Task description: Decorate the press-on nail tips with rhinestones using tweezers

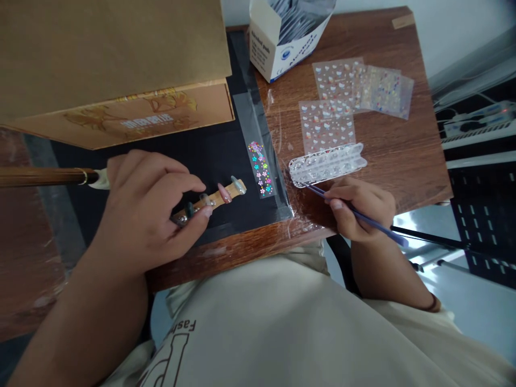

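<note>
My left hand pinches the near end of a wooden stick that carries several false nails and lies on a black mat. My right hand grips a thin purple pen-like tool like a pencil. The tool's tip reaches toward a clear tray of small rhinestones on the wooden table. A strip of coloured flower stickers lies at the mat's right edge, between both hands.
Several transparent sticker sheets lie at the back right. A white box of alcohol pads stands behind them. A brown cardboard box with an open lid fills the back left. A brown rod lies left of my hand.
</note>
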### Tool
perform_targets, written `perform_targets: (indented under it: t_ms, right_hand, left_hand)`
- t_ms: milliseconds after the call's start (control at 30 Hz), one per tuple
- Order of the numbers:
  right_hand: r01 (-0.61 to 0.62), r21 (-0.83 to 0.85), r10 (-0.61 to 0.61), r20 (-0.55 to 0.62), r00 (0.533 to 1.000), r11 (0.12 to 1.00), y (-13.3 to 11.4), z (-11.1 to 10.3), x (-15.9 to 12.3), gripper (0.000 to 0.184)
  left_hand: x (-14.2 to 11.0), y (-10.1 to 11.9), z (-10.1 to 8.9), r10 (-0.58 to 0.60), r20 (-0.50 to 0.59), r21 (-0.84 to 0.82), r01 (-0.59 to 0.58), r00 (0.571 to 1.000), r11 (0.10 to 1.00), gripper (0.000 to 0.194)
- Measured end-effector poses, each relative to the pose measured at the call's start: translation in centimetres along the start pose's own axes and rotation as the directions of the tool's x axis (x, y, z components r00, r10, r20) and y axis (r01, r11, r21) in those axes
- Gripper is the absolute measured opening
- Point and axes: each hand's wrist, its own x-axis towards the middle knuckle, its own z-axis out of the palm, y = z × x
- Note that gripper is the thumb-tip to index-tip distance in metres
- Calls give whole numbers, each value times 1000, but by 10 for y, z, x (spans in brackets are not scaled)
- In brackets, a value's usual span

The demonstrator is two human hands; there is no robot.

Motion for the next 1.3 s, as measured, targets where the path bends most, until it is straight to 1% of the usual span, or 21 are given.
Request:
perform_targets:
  t_ms: [200,400,633,767,933,1100,1300]
  right_hand:
    - [12,-40,-12,-5,1000,999,-1,1,0,14]
    - [8,-37,-8,-5,1000,999,-1,2,-1,16]
    - [46,-50,-47,-27,999,998,1,1,-1,14]
    - [68,-50,-69,-4,998,996,0,0,-1,16]
    - [67,-65,-67,2,998,996,-2,-1,0,17]
    - [32,-64,-31,24,999,997,-3,0,0,14]
    - [25,-59,-23,41,999,998,-3,-1,2,13]
  left_hand:
    - [0,-1,4,7,-43,6,-7,999,1000,19]
    - [0,-1,4,12,-46,-4,-13,999,1000,18]
    - [0,0,4,2,-33,-1,-2,999,1000,21]
    - [1,-1,3,1,-41,12,-1,999,1000,18]
    - [1,-1,3,2,-39,13,-2,999,1000,18]
    - [0,0,3,-2,-30,14,3,1000,1000,20]
    - [-1,-1,3,5,-34,21,-4,999,1000,20]
